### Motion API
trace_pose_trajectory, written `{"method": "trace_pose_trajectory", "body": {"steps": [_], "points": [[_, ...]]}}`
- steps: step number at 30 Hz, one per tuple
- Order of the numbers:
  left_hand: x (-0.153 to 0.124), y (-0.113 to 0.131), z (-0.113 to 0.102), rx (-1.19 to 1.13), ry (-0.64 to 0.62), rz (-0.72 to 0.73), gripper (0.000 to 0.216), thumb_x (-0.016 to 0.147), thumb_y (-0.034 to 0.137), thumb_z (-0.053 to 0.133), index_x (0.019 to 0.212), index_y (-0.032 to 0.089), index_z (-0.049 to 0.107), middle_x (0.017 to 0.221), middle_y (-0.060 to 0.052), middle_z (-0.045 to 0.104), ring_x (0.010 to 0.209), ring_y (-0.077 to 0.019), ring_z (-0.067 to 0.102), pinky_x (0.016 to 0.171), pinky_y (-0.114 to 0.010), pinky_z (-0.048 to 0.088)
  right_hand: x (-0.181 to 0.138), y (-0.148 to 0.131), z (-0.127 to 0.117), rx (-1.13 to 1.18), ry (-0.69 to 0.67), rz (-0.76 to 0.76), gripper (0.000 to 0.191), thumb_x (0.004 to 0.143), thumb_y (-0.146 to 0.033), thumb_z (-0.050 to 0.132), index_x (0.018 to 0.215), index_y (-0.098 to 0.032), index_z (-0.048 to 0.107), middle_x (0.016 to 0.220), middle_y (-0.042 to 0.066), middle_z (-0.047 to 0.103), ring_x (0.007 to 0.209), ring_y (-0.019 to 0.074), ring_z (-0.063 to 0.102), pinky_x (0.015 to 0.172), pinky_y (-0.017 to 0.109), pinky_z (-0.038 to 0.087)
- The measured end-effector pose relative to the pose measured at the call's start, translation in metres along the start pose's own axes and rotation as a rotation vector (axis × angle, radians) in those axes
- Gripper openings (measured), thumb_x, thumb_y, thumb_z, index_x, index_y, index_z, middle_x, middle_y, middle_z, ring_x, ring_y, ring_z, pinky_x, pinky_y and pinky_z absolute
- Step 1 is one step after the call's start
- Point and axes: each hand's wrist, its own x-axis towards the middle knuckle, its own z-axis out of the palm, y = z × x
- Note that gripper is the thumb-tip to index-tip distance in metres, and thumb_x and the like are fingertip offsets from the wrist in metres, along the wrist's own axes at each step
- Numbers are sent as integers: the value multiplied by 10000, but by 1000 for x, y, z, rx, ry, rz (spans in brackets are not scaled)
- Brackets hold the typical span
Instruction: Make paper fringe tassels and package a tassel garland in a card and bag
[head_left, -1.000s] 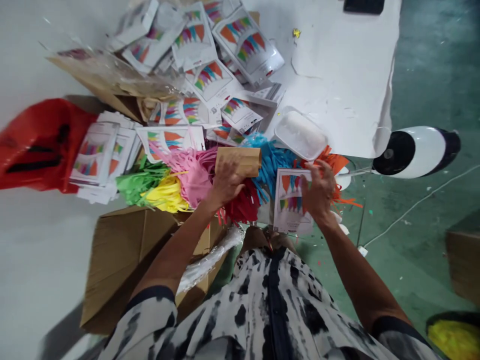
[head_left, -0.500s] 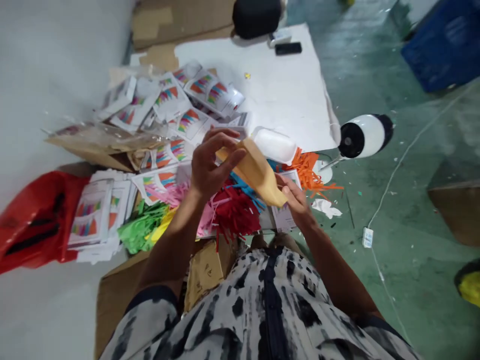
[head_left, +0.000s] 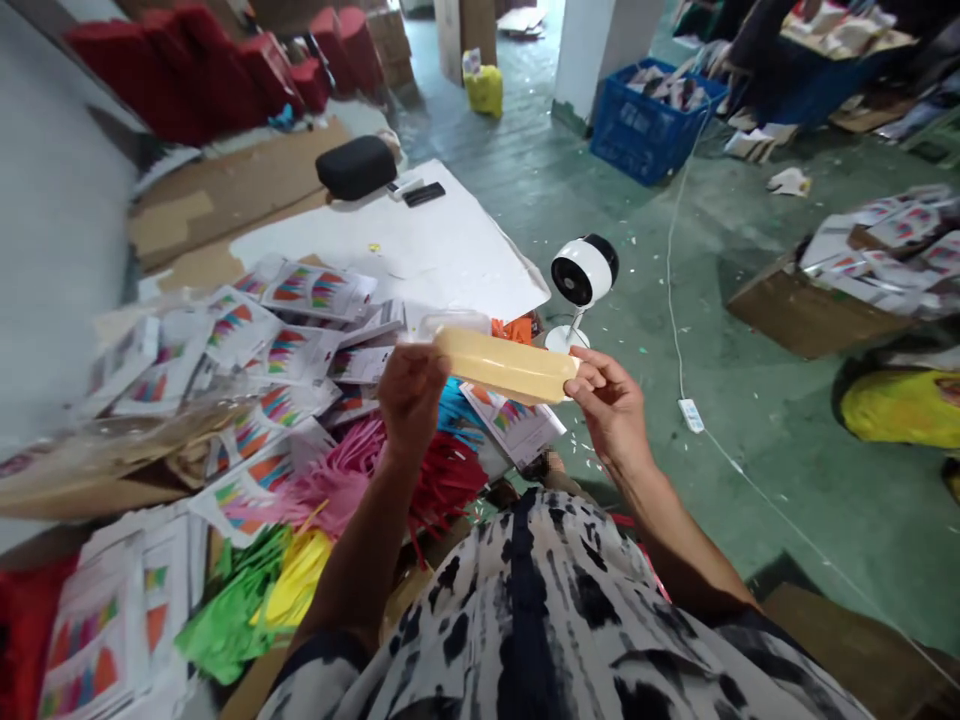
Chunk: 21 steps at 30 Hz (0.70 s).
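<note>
Right now a flat tan paper sleeve (head_left: 504, 366) is held up in the air between both hands, in front of the person's chest and above the heap of coloured goods. Its long axis runs nearly level from left to right, dipping slightly toward the right end. The left hand (head_left: 411, 392) closes over the left end, its fingers (head_left: 427, 362) curled shut around the paper from behind, so that end is mostly hidden. The right hand (head_left: 613, 405) pinches the right end between thumb and the fingers, which are otherwise fairly straight and only lightly closed. Each hand has its own end, and neither is nearer the middle than the other; the middle of the sleeve hangs free between them. The sleeve looks like thin kraft paper, long and narrow, smooth, pale yellow-brown, a little blurred, with no print that can be made out. Below it lie tissue fringes (head_left: 450, 480) in pink, red, blue, green and yellow, and printed bunting packs (head_left: 296, 350) spread over the counter (head_left: 420, 250). Just beyond the sleeve's right end stands a small white desk fan (head_left: 583, 275) on the green floor (head_left: 750, 480), with a white cable running past it. A black pouch (head_left: 357, 166) rests at the counter's far edge.
</note>
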Motion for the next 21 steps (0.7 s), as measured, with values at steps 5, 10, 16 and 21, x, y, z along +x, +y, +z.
{"method": "trace_pose_trajectory", "body": {"steps": [5,10,16,21], "points": [[1,-2,-12,-21,-116,-47,453,896,434,794,1311,307,662,1293,-68,701,1168,-214,683,1020,-380,556,-8,-8,-9,-89,-4,2,424,833,-362,852,1238,-345,726,996,-9,783,855,162,709,826,346,616],[11,11,-16,325,-403,104,332,1021,391,601,1300,249,712,1335,-94,710,1308,-248,621,1163,-464,464,-9,-3,-8,-106,-55,42,418,829,-335,842,1232,-337,730,930,-28,771,763,135,671,709,288,571],[12,15,1,448,-730,67,405,946,314,699,1345,246,688,1297,-95,753,1261,-251,673,1205,-521,425,-4,9,-6,-112,-135,121,411,831,-378,835,1228,-351,733,970,-1,778,870,185,717,817,360,603],[12,-17,-9,79,-446,-271,564,1026,572,525,1427,188,625,1281,-155,751,1113,-235,745,941,-387,609,7,16,-18,-76,-4,94,457,830,-418,826,1263,-338,704,1044,12,792,931,206,742,873,396,612]]}}
